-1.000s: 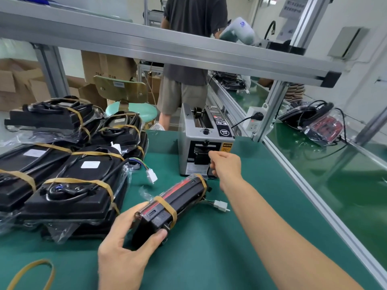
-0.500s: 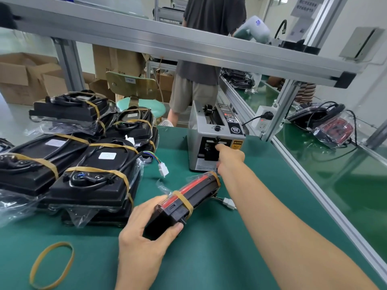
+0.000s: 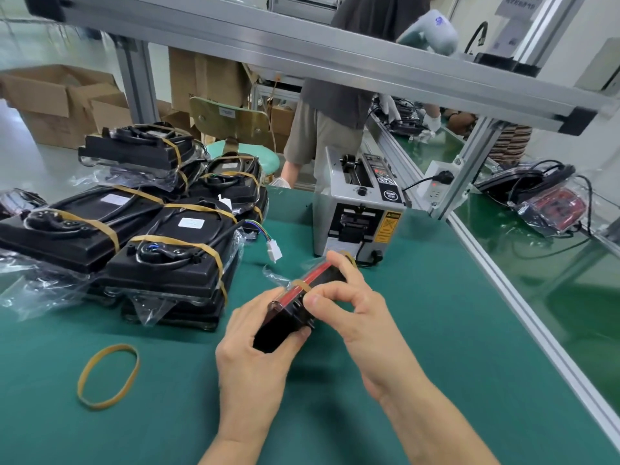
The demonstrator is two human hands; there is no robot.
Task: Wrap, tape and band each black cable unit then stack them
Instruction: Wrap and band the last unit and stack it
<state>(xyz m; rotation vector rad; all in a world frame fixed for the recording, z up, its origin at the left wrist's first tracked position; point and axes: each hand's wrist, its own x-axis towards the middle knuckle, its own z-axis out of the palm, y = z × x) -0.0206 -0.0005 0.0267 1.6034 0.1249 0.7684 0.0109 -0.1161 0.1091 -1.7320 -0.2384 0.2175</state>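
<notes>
The black cable unit with a red side strip, sleeved in clear plastic (image 3: 303, 305), is held up just above the green matted surface (image 3: 419, 330), in front of the grey tape dispenser machine (image 3: 359, 213). Its long axis runs from the person at its near end up and away toward the dispenser, tilted a little to the right, with the red strip facing up and left. A tan rubber band (image 3: 302, 284) crosses it near the middle.

The left hand (image 3: 251, 350) grips the near end, thumb curled over the right face and fingers wrapped beneath. The right hand (image 3: 349, 303) is curled over the top of the unit, thumb and forefinger pinching at the band area; whether they hold a piece of tape I cannot tell.

Left of the dispenser sit stacked black banded units in plastic bags (image 3: 167, 253). A loose tan rubber band loop (image 3: 108, 376) lies flat on the surface, nearer the person and well left of the dispenser.
</notes>
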